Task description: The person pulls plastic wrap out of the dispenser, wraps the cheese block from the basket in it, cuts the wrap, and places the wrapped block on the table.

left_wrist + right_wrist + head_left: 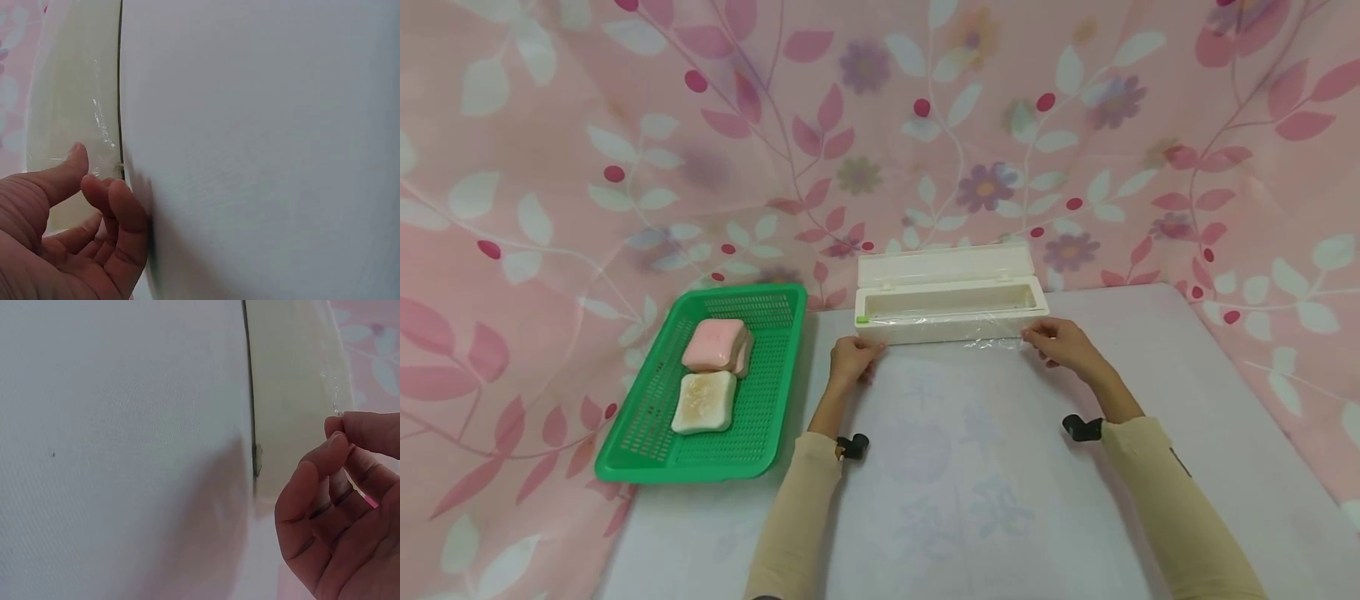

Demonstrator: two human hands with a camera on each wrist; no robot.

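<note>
A long white cling-film dispenser box (891, 333) lies at the back of the table, its lid (946, 265) raised. Clear plastic wrap (992, 342) hangs over the box's front, glinting along its lower edge. At the box's left front corner, my left hand (852, 361) pinches the film edge; thumb and forefinger stand close together around it in the left wrist view. My right hand (1066, 345) pinches the film at the right front corner, thumb tip against forefinger (328, 453) in the right wrist view. A small green tab (862, 320) marks the box's left end.
Left of the box stands a green plastic basket (788, 375). It holds pink soap-like blocks (713, 343) in a stack and a white one (703, 402) with a brownish top. A flowered pink curtain (880, 125) hangs right behind the white-covered table (955, 500).
</note>
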